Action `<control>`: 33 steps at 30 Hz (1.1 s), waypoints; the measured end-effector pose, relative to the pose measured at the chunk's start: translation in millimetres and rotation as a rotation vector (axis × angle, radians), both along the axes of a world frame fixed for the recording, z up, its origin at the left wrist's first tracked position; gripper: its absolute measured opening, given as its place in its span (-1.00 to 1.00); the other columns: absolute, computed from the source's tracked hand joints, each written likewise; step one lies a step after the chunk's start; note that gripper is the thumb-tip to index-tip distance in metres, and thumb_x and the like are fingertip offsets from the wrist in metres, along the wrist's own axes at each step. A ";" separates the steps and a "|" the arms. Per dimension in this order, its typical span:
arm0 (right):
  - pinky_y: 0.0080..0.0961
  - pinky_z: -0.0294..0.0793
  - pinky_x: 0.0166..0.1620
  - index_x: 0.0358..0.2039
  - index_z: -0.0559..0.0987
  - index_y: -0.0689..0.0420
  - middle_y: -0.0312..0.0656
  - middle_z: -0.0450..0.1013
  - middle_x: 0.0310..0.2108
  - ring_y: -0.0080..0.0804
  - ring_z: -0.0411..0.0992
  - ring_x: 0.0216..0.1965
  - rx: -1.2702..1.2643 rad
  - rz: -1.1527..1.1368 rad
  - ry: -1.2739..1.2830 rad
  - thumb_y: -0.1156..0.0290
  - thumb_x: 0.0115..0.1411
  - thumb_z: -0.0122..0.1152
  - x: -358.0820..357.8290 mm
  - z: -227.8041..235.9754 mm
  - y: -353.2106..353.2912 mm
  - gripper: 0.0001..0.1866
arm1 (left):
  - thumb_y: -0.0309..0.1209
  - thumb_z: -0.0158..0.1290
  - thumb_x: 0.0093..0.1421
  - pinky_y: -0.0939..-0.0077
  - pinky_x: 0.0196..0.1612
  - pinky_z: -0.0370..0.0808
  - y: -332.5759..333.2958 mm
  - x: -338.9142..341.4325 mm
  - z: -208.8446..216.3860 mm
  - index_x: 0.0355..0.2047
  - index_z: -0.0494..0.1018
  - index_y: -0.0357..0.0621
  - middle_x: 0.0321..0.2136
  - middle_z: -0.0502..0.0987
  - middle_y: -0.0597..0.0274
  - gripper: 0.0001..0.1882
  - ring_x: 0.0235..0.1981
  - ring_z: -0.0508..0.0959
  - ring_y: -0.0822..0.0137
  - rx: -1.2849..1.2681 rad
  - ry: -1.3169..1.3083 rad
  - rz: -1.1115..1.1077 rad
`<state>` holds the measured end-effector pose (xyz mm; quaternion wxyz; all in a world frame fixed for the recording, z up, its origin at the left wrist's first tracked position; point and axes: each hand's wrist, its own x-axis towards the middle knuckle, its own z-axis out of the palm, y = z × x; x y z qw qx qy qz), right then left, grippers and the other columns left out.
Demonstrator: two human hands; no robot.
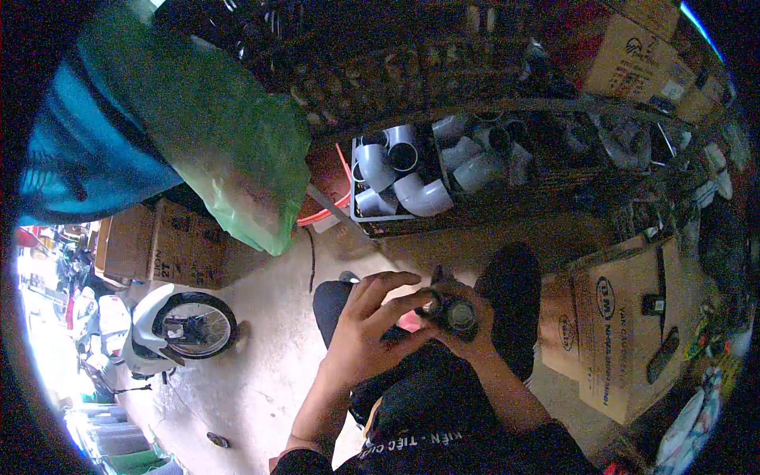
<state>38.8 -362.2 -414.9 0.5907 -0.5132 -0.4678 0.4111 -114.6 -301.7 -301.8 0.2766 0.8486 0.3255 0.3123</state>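
In front of my lap, my right hand (473,317) is wrapped round a dark object with round ends (461,314). One pale, greyish disc faces up, and a smaller round part sits beside it; its exact kind is too dim to tell. From the left, my left hand (372,324) reaches over with bent fingers. Its index finger and thumb meet the object's left side, while the other fingers stay raised. Something pinkish (409,321) shows in the gap between thumb and index finger. My dark-trousered knees lie beneath both hands.
Ahead, a crate (353,178) holds several grey pipe elbows (423,195). Cardboard boxes stand at right (617,332) and left (186,245). A green plastic bag (245,150) hangs upper left, above a motorbike wheel (194,325). A red-rimmed tub (328,210) is beside the crate.
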 end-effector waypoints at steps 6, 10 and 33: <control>-0.48 0.51 -0.20 -0.21 0.49 0.11 -0.18 0.52 -0.30 -0.42 0.51 -0.29 0.013 -0.035 -0.121 0.38 -0.18 0.45 -0.1 17.2 2.7 -0.53 | -0.39 0.27 -0.15 0.26 -0.12 0.42 -4.7 -7.3 -14.1 -0.17 0.48 -0.05 -0.09 0.42 0.11 -0.55 -0.12 0.44 0.06 0.171 0.109 0.038; -0.48 0.51 -0.19 -0.21 0.49 0.11 -0.18 0.52 -0.32 -0.42 0.51 -0.28 -0.079 -0.048 -0.089 0.39 -0.17 0.44 -1.5 18.3 3.3 -0.54 | -0.39 0.27 -0.15 0.27 -0.15 0.44 -8.3 -7.5 -15.8 -0.15 0.48 -0.03 -0.08 0.42 0.11 -0.54 -0.13 0.45 0.06 0.150 0.050 0.055; -0.42 0.47 -0.10 -0.15 0.47 0.08 -0.18 0.51 -0.23 -0.33 0.50 -0.19 0.014 -0.023 -0.215 0.24 -0.23 0.45 -4.1 -4.0 -4.5 -0.42 | -0.45 0.17 -0.14 0.24 -0.11 0.43 -10.2 -4.2 -26.2 -0.39 0.46 -0.15 -0.10 0.43 0.07 -0.76 -0.13 0.45 0.02 0.066 0.233 0.002</control>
